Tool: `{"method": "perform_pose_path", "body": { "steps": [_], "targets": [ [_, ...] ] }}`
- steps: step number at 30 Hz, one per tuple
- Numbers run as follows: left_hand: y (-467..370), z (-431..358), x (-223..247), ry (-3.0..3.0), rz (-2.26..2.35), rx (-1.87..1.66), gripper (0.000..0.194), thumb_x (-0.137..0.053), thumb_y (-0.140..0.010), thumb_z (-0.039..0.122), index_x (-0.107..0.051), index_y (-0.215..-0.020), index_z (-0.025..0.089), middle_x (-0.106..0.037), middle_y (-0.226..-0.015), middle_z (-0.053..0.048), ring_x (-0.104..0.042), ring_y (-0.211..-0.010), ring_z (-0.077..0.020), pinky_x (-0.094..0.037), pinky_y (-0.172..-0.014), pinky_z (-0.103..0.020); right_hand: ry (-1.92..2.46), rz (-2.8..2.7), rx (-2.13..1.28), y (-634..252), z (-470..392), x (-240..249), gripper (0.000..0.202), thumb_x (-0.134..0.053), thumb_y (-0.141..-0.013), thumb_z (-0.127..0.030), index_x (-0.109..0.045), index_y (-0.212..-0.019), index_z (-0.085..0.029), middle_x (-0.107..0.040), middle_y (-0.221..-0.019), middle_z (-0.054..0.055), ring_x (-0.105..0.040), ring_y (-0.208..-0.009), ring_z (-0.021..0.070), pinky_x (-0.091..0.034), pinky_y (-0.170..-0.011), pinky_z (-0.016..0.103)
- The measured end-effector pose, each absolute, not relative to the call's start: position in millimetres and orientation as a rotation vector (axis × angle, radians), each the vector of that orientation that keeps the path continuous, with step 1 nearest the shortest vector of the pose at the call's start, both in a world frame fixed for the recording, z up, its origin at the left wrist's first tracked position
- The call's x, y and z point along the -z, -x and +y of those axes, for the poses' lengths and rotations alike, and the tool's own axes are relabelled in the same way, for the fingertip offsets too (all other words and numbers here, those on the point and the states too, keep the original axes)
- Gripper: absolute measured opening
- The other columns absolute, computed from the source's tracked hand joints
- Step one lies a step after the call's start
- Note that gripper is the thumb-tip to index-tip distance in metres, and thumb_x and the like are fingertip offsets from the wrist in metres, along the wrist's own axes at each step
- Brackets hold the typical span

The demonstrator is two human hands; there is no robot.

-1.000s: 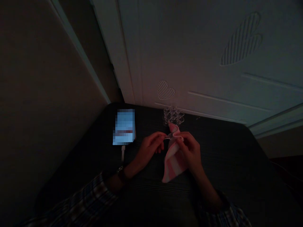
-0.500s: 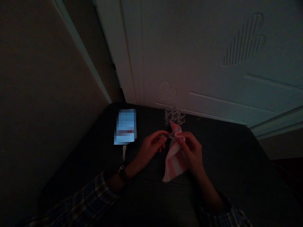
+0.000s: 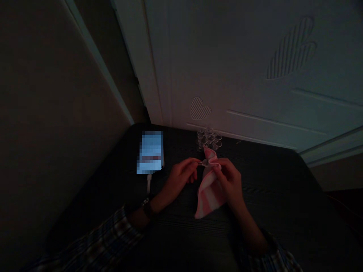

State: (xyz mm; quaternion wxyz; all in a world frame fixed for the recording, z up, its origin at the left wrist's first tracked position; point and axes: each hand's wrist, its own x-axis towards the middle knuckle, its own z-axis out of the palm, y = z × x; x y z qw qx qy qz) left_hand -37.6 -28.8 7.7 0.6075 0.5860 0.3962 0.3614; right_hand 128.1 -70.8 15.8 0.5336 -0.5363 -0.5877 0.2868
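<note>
Over the middle of the dark table, my left hand (image 3: 183, 173) pinches the thin stem end of a small clear glass (image 3: 203, 163). The bowl of this stemmed glass points right, into a fold of a pink and white cloth (image 3: 211, 192). My right hand (image 3: 229, 177) is closed on the cloth, thumb in front, gathering it around the bowl, most of which is hidden. The lower part of the cloth hangs loose toward me. Just beyond the cloth's upper tip stand several small clear glasses (image 3: 209, 138), close together.
A phone (image 3: 150, 151) with a lit, blurred screen is at the left, a white cable (image 3: 149, 184) running from its lower end. Behind the table (image 3: 269, 177) rises a white panel (image 3: 241, 87) with heart reliefs; a wall (image 3: 56, 94) borders the left. The light is dim.
The fingers of my left hand have shifted slightly on the stem end of the glass. My right hand and the cloth are almost where they were.
</note>
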Motion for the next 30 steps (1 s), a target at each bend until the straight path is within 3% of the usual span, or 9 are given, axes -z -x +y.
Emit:
{"method": "perform_pose_path", "body": {
  "steps": [7, 17, 30],
  "targets": [
    [36.9, -28.8, -3.5, -1.354, 0.905, -0.836, 0.031, -0.044, -0.085, 0.041, -0.057, -0.098, 0.016, -0.054, -0.062, 0.002, -0.047, -0.052, -0.0084, -0.034, -0.046, -0.019, 1.277, -1.408, -0.679, -128.3, -70.3, -13.9, 0.012, -0.052, -0.084, -0.025, -0.061, -0.092, -0.023, -0.061, -0.095, 0.003, -0.057, -0.089, 0.0173, -0.042, -0.075, 0.029],
    [35.7, -31.3, -5.7, -1.356, 0.853, -0.855, 0.032, -0.051, -0.082, 0.035, -0.048, -0.11, 0.021, -0.054, -0.069, 0.003, -0.048, -0.052, -0.0068, -0.035, -0.046, -0.018, 1.27, -1.407, -0.684, -128.0, -70.6, -14.9, 0.013, -0.052, -0.084, -0.026, -0.061, -0.093, -0.023, -0.06, -0.096, 0.003, -0.056, -0.091, 0.0175, -0.042, -0.078, 0.03],
    [36.0, -30.0, -8.3, -1.379, 0.871, -0.814, 0.03, -0.047, -0.083, 0.037, -0.052, -0.106, 0.018, -0.054, -0.065, 0.002, -0.048, -0.051, -0.0077, -0.036, -0.047, -0.019, 1.305, -1.388, -0.691, -127.7, -71.4, -14.9, 0.014, -0.052, -0.084, -0.028, -0.06, -0.093, -0.023, -0.061, -0.096, 0.004, -0.056, -0.089, 0.0181, -0.043, -0.075, 0.03]
  ]
}}
